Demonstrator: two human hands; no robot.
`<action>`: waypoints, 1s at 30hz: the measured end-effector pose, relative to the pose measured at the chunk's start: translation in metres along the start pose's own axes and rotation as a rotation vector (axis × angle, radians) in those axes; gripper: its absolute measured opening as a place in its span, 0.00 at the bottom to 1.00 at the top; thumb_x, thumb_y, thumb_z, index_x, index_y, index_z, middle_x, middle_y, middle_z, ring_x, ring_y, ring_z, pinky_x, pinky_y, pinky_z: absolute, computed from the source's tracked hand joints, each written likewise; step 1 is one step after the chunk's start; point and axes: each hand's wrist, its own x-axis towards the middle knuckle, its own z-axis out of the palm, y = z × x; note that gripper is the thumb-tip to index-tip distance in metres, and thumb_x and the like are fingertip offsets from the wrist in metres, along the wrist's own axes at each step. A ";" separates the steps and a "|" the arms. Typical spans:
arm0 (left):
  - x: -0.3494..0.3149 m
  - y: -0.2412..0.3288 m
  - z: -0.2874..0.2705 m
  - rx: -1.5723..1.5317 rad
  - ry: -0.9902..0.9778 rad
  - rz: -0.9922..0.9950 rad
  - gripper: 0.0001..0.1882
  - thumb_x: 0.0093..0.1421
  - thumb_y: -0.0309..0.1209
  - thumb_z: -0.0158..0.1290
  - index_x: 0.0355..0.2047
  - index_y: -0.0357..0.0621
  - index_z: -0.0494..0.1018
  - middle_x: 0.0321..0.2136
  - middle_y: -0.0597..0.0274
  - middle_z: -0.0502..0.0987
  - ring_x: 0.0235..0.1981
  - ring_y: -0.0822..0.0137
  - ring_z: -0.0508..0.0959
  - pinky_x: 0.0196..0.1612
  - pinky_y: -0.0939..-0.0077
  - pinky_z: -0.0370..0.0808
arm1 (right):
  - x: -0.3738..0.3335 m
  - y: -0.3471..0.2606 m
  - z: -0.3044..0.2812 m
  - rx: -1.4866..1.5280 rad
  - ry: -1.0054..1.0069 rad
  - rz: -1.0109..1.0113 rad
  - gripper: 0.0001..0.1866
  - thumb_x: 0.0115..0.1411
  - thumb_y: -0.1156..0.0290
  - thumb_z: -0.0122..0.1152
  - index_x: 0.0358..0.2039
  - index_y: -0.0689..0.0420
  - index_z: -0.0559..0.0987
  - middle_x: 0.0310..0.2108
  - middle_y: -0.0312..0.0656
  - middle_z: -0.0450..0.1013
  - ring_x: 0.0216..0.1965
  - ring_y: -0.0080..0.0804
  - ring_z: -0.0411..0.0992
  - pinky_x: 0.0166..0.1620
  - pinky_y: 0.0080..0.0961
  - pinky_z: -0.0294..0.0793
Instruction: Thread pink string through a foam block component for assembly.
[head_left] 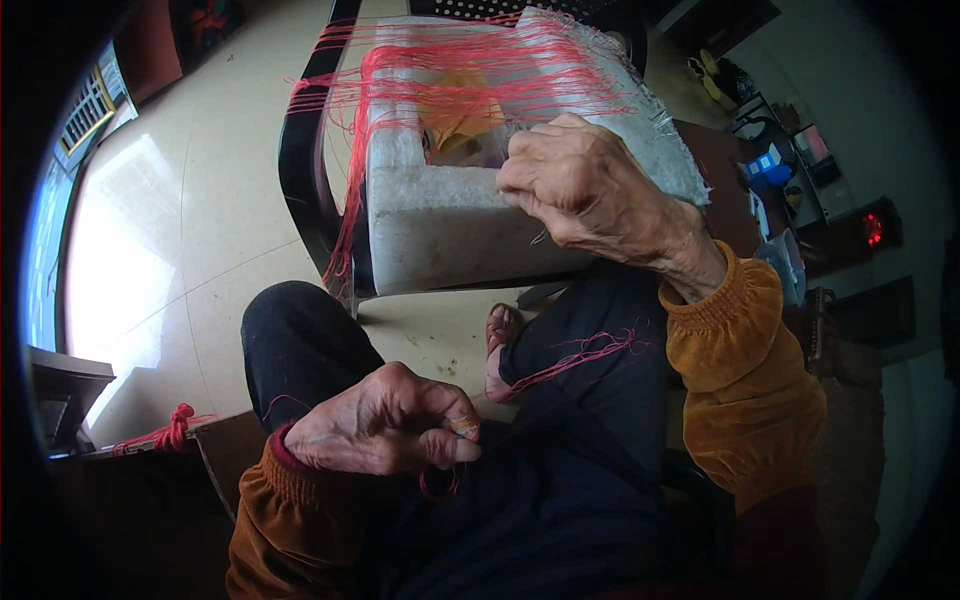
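Observation:
A white foam box point(470, 240) stands in front of my knees, with many red threads point(470, 60) stretched across its top and hanging down its left side. My right hand point(590, 190) is closed at the box's near right rim; what its fingers hold is hidden, though a thin dark strand shows just below them. Above my lap, my left hand point(390, 425) pinches thumb against forefinger, and a small loop of red thread point(440, 487) hangs beneath the pinch. A bundle of red threads point(585, 358) lies over my right thigh.
The box rests on a black-armed chair point(305, 150). Yellowish material point(460, 105) shows inside it. A knotted red hank point(178, 428) lies on a brown edge at lower left. Along the right stand a blue packet point(768, 165) and other household things.

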 end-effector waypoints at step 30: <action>-0.002 0.010 0.003 -0.029 0.035 -0.128 0.06 0.57 0.28 0.55 0.31 0.37 0.74 0.22 0.68 0.74 0.25 0.79 0.72 0.29 0.84 0.68 | -0.025 0.012 -0.075 -0.059 0.251 0.157 0.04 0.51 0.77 0.56 0.22 0.63 0.72 0.21 0.41 0.69 0.24 0.32 0.69 0.29 0.27 0.65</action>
